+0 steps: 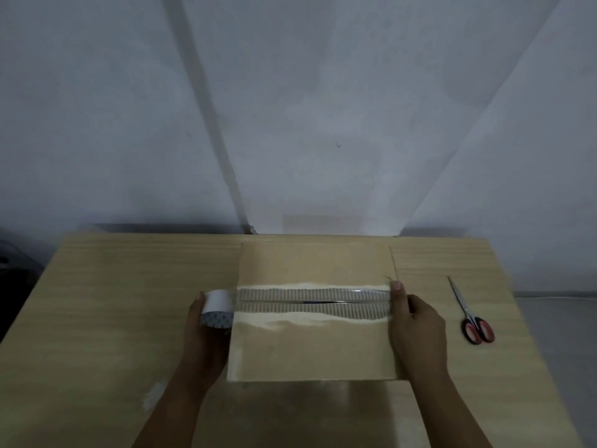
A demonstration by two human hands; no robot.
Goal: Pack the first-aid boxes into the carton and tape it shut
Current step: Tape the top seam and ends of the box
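Observation:
A brown carton [310, 347] lies on the wooden table with its top flaps closed. Along the middle seam the cardboard surface is torn and shows corrugation. A strip of clear tape [310, 297] stretches across that seam from the left edge to the right edge. My left hand [202, 328] grips the white tape roll [218, 307] just off the carton's left edge. My right hand [415, 321] lies along the carton's right edge, its thumb pressing the tape end down at the top corner. No first-aid boxes are visible; the carton's inside is hidden.
Scissors [470, 313] with red handles lie on the table [129, 286] to the right of the carton, blades pointing away from me. A pale sheet covers the wall behind. A dark object [13, 270] sits off the table's left side.

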